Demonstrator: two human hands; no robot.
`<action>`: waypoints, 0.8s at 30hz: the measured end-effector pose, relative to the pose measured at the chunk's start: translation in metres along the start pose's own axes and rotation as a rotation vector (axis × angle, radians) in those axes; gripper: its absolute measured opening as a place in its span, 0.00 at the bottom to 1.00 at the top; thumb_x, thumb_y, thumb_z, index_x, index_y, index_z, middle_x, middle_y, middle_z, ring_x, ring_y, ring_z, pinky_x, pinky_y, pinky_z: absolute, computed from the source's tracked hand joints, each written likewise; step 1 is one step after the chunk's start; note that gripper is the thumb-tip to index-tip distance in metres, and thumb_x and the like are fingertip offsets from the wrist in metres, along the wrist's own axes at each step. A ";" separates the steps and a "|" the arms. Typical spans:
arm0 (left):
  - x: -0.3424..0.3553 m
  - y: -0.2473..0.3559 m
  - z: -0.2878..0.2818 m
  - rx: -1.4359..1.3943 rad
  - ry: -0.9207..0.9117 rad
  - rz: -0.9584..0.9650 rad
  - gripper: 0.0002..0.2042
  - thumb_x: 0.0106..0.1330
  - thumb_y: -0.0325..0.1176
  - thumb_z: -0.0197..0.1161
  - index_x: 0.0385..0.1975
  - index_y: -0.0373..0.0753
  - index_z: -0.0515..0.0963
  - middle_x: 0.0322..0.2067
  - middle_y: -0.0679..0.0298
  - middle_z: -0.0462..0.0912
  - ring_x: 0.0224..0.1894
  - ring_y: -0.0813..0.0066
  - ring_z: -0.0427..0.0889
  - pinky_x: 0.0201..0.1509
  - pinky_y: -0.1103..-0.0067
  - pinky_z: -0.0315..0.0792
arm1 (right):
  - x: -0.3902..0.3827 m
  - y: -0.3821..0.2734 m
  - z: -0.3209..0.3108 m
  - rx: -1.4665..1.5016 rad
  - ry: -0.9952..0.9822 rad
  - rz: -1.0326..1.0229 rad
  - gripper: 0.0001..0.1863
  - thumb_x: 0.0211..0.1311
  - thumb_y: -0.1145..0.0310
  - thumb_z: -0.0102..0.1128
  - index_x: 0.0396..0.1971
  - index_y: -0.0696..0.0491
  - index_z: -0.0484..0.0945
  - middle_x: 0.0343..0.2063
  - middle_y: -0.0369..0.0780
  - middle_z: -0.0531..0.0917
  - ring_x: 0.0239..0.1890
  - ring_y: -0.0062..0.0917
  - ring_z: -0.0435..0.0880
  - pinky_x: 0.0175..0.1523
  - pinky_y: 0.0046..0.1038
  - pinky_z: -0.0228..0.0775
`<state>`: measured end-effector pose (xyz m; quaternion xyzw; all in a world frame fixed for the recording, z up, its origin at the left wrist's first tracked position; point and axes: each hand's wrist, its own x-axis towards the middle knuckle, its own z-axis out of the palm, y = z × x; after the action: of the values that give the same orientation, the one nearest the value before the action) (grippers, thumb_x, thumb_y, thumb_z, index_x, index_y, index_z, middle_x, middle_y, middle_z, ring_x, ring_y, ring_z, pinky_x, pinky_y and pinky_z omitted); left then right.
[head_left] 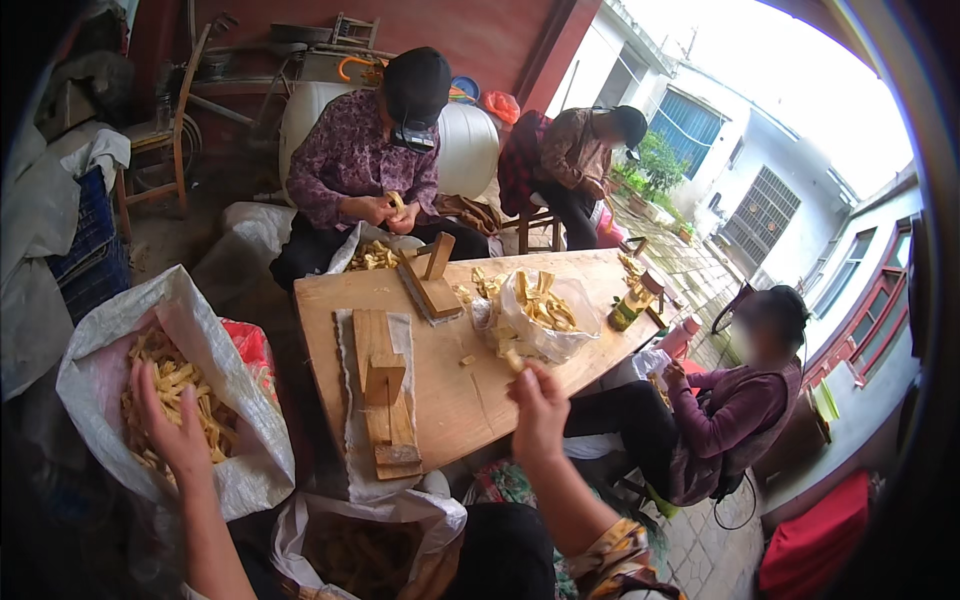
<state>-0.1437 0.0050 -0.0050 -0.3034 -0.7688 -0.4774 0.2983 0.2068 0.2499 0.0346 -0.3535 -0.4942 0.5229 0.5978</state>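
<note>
At the left, a white woven sack gapes open, heaped with curled yellow strips. The left hand is at its mouth, its grip spread, thumb apart and nothing visibly held; whether the fingertips touch the strips I cannot tell. For a clean pick there, I would come in from above, close on one strip and lift straight, so tangled neighbours are not dragged out. Mid-view, a wooden stand with an upright block lies on a pale cloth; keeping that cloth flat should help the stand sit steady. Farther right, the right hand is raised at the near edge of the table, its grip drawn together, apparently pinching a small yellow piece, blurred in outline. A light pinch seems enough.

As for room, the woven sack's rim rises around the left hand, so lifting clear before moving across looks safer. Between the forearms, an open lap sack could catch dropped bits. The stretch of wood between stand and clear plastic bag, with one fragment on it, looks the roomiest lane. That bag is just beyond the right fingertips and could snag. On the right, a seated co-worker's leg limits any wide elbow swing.
</note>
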 end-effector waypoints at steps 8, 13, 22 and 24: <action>-0.030 0.042 -0.010 -0.279 -0.187 -0.006 0.19 0.60 0.23 0.59 0.53 0.31 0.71 0.61 0.48 0.66 0.62 0.51 0.67 0.65 0.66 0.62 | 0.076 -0.033 0.015 -0.131 -0.109 0.128 0.24 0.69 0.64 0.54 0.59 0.60 0.64 0.45 0.45 0.82 0.44 0.30 0.83 0.43 0.24 0.72; -0.031 0.058 -0.003 -0.456 -0.235 -0.083 0.14 0.62 0.23 0.60 0.47 0.30 0.75 0.55 0.53 0.74 0.54 0.62 0.75 0.57 0.73 0.69 | -0.094 -0.035 0.049 -0.487 -1.385 0.475 0.15 0.64 0.68 0.56 0.48 0.58 0.76 0.37 0.45 0.84 0.40 0.26 0.84 0.43 0.26 0.73; -0.039 0.045 -0.007 -0.613 -0.204 -0.174 0.11 0.65 0.25 0.59 0.46 0.29 0.76 0.53 0.56 0.76 0.42 0.72 0.80 0.47 0.78 0.74 | -0.250 0.203 0.014 -1.467 -2.003 0.052 0.10 0.53 0.64 0.60 0.33 0.52 0.85 0.35 0.41 0.86 0.44 0.36 0.85 0.42 0.36 0.78; -0.041 0.042 -0.007 -0.625 -0.207 -0.178 0.11 0.66 0.25 0.60 0.45 0.31 0.76 0.52 0.57 0.77 0.40 0.73 0.80 0.45 0.79 0.75 | -0.271 0.223 -0.012 -1.468 -1.971 0.054 0.10 0.55 0.66 0.58 0.32 0.51 0.85 0.35 0.41 0.86 0.43 0.36 0.85 0.42 0.36 0.78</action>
<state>-0.0850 0.0067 -0.0096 -0.3585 -0.6351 -0.6807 0.0686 0.1665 0.0324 -0.2378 -0.0700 -0.9041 0.1764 -0.3829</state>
